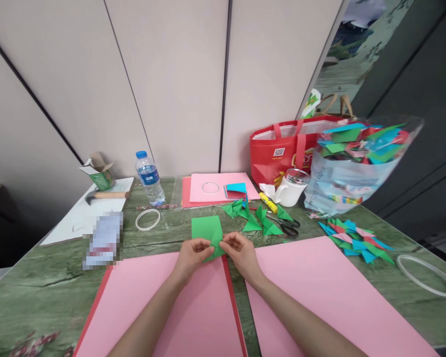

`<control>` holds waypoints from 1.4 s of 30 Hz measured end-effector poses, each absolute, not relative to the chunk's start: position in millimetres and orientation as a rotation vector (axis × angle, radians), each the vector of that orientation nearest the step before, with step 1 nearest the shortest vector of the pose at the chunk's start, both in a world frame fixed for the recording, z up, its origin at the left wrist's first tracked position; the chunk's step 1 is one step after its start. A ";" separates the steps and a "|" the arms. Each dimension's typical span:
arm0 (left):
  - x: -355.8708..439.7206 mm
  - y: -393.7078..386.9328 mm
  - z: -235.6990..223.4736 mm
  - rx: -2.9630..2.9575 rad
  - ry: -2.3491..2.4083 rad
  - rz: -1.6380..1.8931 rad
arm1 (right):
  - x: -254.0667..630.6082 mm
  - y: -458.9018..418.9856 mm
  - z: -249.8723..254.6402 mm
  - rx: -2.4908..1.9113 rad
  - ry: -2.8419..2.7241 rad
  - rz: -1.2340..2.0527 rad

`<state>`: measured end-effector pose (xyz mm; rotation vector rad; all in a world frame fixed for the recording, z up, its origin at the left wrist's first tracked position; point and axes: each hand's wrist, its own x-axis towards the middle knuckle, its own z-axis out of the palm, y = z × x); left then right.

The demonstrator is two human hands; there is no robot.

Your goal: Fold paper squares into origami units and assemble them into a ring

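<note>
"What do my fingers have hold of?"

"Your left hand (194, 255) and right hand (242, 252) both pinch one sheet of green paper (206, 227), thumbs and fingertips closed on it. It is to the right of the water bottle (149, 184) and nearer to you, with its lower part folded over between your hands."

"Which writing can you read for me?"

"Well to the right of the bottle, your plastic bag (319, 191) says 'COPY PAPER', printed aslant. Between it and the bottle, your red bag (263, 154) bears a square code and yellow letters, partly hidden. The bottle has a blue label (148, 175) with pale characters too small to make out. So is the print on the green box (102, 180), left of the bottle."

"And what do my containers have in them?"

"The plastic bag is heaped with folded paper pieces (364, 141) in green, blue and red. Your bottle has clear liquid in it and its blue cap (141, 154) on. Right of the bottle, in front of the red bag, your white mug (290, 192) wears a lid, so you cannot tell its contents. The box has its flaps up, its inside hidden."
</note>
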<state>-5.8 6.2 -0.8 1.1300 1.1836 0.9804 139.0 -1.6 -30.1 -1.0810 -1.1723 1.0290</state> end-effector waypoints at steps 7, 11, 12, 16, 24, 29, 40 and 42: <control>-6.8 6.2 -3.1 1.136 1.229 0.998 | 137.5 -8.9 -24.9 -1.136 -1.442 0.800; -8.5 6.3 -3.4 1.158 1.127 1.002 | 139.4 -9.6 -26.2 -1.127 -1.483 0.730; -8.4 6.0 -3.0 1.154 1.109 1.010 | 139.9 -9.4 -26.7 -1.123 -1.490 0.724; -6.9 4.5 -0.8 1.121 1.102 1.035 | 141.0 -8.7 -27.2 -1.086 -1.560 0.648; -6.7 8.1 -4.1 1.367 1.224 1.110 | 141.2 -7.6 -28.1 -1.055 -1.666 0.605; -7.8 10.4 -0.4 1.359 1.191 1.150 | 140.7 -8.1 -26.2 -1.096 -1.629 0.570; -5.4 7.5 -4.6 1.246 1.212 1.004 | 139.7 -4.5 -23.5 -1.140 -1.292 1.012; -5.6 6.7 -4.5 1.236 1.162 0.951 | 141.0 -3.4 -22.4 -1.133 -1.239 1.087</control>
